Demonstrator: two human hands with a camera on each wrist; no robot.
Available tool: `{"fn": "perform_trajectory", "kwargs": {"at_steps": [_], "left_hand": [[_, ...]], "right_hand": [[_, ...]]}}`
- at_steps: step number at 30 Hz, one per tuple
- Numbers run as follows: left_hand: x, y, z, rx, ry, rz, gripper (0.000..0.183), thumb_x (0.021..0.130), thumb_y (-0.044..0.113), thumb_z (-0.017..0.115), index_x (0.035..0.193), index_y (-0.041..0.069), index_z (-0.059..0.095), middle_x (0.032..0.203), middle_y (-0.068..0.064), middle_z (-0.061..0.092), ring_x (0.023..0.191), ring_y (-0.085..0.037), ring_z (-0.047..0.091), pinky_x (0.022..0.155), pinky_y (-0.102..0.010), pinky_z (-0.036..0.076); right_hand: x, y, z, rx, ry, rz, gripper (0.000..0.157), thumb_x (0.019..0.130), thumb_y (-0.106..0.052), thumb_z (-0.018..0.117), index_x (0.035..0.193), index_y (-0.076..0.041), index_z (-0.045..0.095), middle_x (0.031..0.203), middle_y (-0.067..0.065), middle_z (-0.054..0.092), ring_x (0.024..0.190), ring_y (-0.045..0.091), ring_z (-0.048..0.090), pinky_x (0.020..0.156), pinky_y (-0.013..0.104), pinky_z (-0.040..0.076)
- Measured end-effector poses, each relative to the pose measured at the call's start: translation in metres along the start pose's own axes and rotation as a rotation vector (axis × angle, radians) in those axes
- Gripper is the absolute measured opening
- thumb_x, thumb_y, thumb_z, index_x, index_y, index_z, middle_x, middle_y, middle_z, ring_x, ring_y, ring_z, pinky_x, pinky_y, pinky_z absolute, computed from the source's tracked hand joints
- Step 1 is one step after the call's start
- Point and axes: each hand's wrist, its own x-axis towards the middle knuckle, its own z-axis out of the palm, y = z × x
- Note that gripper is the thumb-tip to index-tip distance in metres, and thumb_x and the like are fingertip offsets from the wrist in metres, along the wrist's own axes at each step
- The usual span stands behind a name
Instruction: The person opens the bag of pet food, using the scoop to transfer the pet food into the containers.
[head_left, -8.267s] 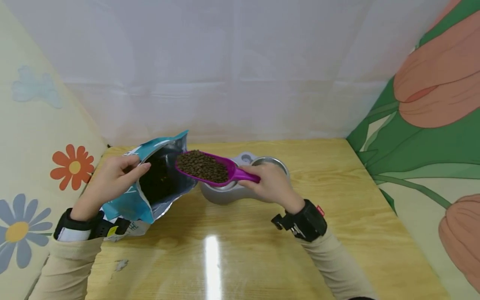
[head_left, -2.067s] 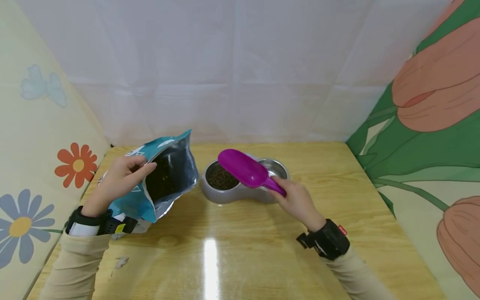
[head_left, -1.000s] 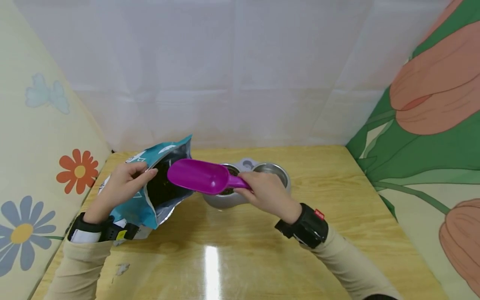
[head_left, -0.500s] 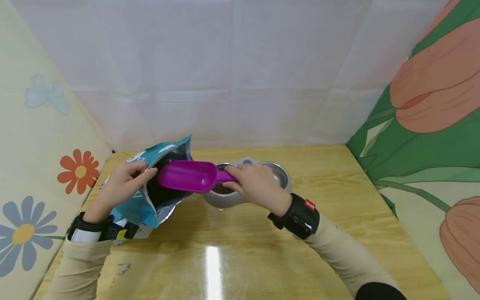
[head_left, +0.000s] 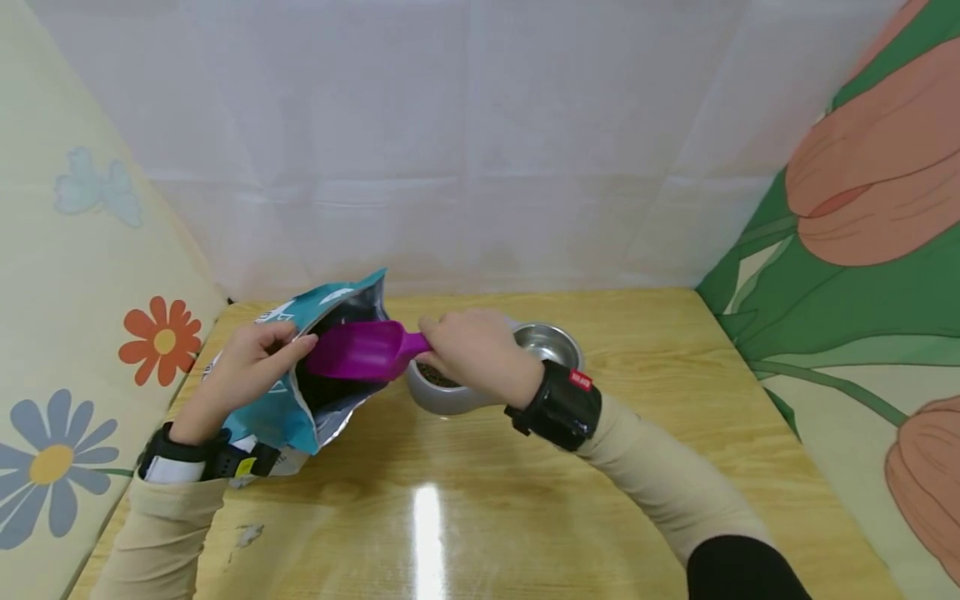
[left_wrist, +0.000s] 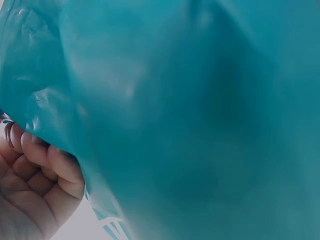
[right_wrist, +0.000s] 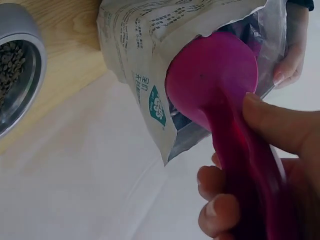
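My left hand pinches the near-left edge of the mouth of a teal pet food bag, holding it wide. In the left wrist view the bag's teal side fills most of the picture, with curled fingers at its edge. My right hand grips the handle of a magenta scoop. The scoop's front end is inside the bag's mouth, and its tip is hidden there. In the right wrist view fingers and thumb wrap the scoop handle. Dark kibble inside the bag is barely visible.
A grey double pet bowl stands right of the bag, partly behind my right hand. Its left bowl holds brown kibble; the right steel bowl shows bare metal. A white wall backs the wooden table.
Earlier the scoop was heaped with kibble, then was over the left bowl, which now holds kibble. Since then my right hand has moved left, bringing the scoop into the bag. My left hand stays on the bag.
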Motion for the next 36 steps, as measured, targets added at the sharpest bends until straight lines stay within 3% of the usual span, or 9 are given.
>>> {"fn": "perform_trajectory", "kwargs": {"at_steps": [6, 10, 15, 19, 25, 30, 36], "left_hand": [[0.001, -0.009, 0.001, 0.02, -0.005, -0.01, 0.035, 0.084, -0.002, 0.059, 0.058, 0.011, 0.04, 0.052, 0.008, 0.029, 0.047, -0.009, 0.031, 0.043, -0.025, 0.024], [0.002, -0.009, 0.001, 0.026, -0.007, -0.013, 0.035, 0.084, -0.002, 0.059, 0.058, 0.011, 0.041, 0.052, 0.008, 0.029, 0.047, -0.009, 0.031, 0.043, -0.025, 0.024], [0.0, -0.01, 0.001, 0.027, -0.008, -0.018, 0.034, 0.083, -0.004, 0.059, 0.058, 0.01, 0.041, 0.053, 0.008, 0.029, 0.047, -0.009, 0.032, 0.043, -0.025, 0.026], [0.0, -0.012, 0.001, 0.007, -0.004, -0.005, 0.034, 0.084, -0.004, 0.059, 0.059, 0.011, 0.041, 0.053, 0.007, 0.029, 0.047, -0.009, 0.031, 0.043, -0.025, 0.025], [-0.003, -0.013, -0.001, -0.013, -0.005, 0.006, 0.034, 0.085, 0.0, 0.058, 0.059, 0.011, 0.041, 0.053, 0.006, 0.029, 0.047, -0.009, 0.031, 0.043, -0.025, 0.024], [-0.004, -0.012, -0.003, -0.004, -0.011, -0.007, 0.033, 0.084, -0.001, 0.06, 0.059, 0.013, 0.042, 0.053, 0.008, 0.03, 0.047, -0.009, 0.033, 0.043, -0.025, 0.026], [-0.006, -0.009, -0.003, -0.001, -0.016, 0.003, 0.033, 0.085, 0.001, 0.059, 0.059, 0.012, 0.042, 0.052, 0.007, 0.029, 0.047, -0.009, 0.032, 0.042, -0.025, 0.024]], "right_hand": [[0.017, -0.01, 0.002, 0.027, -0.024, -0.025, 0.026, 0.085, -0.042, 0.059, 0.081, -0.017, 0.057, 0.069, -0.004, 0.058, 0.058, 0.014, 0.054, 0.046, 0.031, 0.04], [0.029, -0.02, 0.002, 0.025, -0.084, -0.027, 0.025, 0.084, -0.043, 0.06, 0.075, -0.02, 0.059, 0.073, -0.007, 0.059, 0.059, 0.011, 0.052, 0.048, 0.029, 0.04], [0.046, -0.035, 0.006, -0.06, -0.088, -0.079, 0.018, 0.082, -0.031, 0.064, 0.068, -0.02, 0.06, 0.073, -0.007, 0.061, 0.057, 0.009, 0.049, 0.046, 0.03, 0.042], [0.057, -0.046, 0.011, -0.128, -0.08, -0.11, 0.007, 0.079, -0.018, 0.061, 0.073, -0.021, 0.064, 0.077, -0.006, 0.063, 0.06, 0.011, 0.052, 0.049, 0.031, 0.045], [0.067, -0.057, 0.019, -0.179, -0.104, -0.152, 0.011, 0.084, -0.019, 0.058, 0.086, -0.021, 0.068, 0.083, -0.004, 0.065, 0.067, 0.013, 0.058, 0.055, 0.031, 0.048], [0.073, -0.063, 0.028, -0.171, -0.089, -0.168, 0.013, 0.087, -0.021, 0.056, 0.088, -0.022, 0.068, 0.082, -0.005, 0.065, 0.067, 0.011, 0.058, 0.056, 0.029, 0.048], [0.078, -0.07, 0.044, -0.148, -0.014, -0.2, 0.015, 0.087, -0.019, 0.054, 0.084, -0.022, 0.069, 0.078, -0.006, 0.064, 0.064, 0.01, 0.057, 0.057, 0.028, 0.048]]}}
